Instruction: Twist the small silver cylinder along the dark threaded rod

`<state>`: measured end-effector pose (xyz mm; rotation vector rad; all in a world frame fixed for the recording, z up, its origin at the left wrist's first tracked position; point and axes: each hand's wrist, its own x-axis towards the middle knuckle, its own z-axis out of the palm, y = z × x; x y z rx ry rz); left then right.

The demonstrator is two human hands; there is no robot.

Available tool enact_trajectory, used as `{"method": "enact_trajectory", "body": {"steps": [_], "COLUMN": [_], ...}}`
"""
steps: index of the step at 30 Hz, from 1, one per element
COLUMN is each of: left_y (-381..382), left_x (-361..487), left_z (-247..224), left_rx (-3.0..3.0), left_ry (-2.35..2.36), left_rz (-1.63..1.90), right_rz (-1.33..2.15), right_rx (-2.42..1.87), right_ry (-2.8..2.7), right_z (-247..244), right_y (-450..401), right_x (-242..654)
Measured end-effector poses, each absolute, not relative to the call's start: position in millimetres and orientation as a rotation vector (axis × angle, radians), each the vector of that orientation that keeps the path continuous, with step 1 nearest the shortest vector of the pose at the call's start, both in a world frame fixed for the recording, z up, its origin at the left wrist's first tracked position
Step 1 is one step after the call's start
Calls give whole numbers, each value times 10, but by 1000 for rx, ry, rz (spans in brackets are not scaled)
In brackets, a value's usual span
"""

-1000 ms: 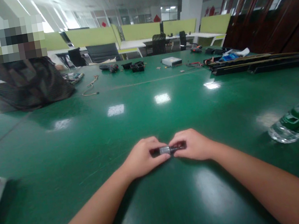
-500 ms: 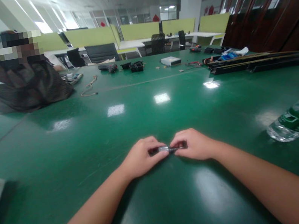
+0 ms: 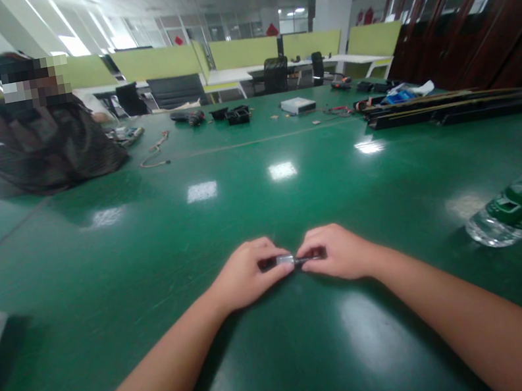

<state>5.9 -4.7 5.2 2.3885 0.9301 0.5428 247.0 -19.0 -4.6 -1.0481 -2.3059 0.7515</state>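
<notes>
My left hand [image 3: 249, 274] is closed, thumb and fingers pinching a small slim piece with a pale, shiny section [image 3: 284, 259]. Facing it, my right hand [image 3: 338, 252] pinches a thin dark piece [image 3: 307, 258] that lines up with the pale one. The two pieces meet between my fingertips; whether they are one object or two I cannot tell, and their kind is too small to make out. Both hands are low over the green table [image 3: 245, 218], with the thumbs toward me.
A clear bottle with a green label [image 3: 518, 206] lies at the right. A dark bag [image 3: 43, 148] stands far left, a person partly behind it. Along the back are a white box [image 3: 298, 106], black parts [image 3: 237, 115], a cable [image 3: 156, 151] and dark strips [image 3: 456, 106].
My right fingertips have shifted very slightly left along the thin dark piece. Otherwise both hands keep the same place and grip.
</notes>
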Motion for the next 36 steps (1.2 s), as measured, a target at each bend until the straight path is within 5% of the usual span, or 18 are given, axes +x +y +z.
{"method": "enact_trajectory", "body": {"steps": [36], "left_y": [-59], "left_x": [79], "left_z": [73], "left_rx": [2388], "left_ry": [946], "left_rz": [550], "right_rz": [721], "right_rx": [-1136], "right_ry": [-2401], "right_z": [80], "right_y": [-163], "right_x": [2662]}}
